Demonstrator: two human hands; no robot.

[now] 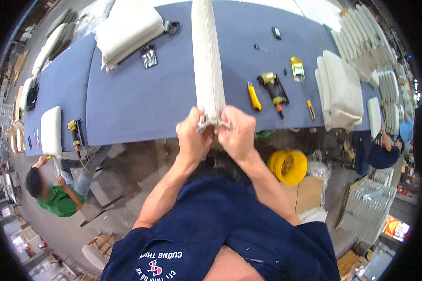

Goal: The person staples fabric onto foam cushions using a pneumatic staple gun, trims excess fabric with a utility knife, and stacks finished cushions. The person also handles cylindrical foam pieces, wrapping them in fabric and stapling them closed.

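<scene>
A pale cushion (208, 56) runs lengthwise away over the blue counter (136, 103); at its near end, left hand (191, 136) and right hand (239, 133), equally close, each clamp bunched fabric (205, 122) in a tight grip. A nail gun (270, 84) lies to the right.

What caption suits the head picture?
Left hand and right hand grip a long white fabric-covered piece at a blue table.

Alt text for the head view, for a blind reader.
A person's left hand and right hand grip the near end of a long pale cushion over a blue table. Right of it lies a power tool; far left, a person in green.
</scene>
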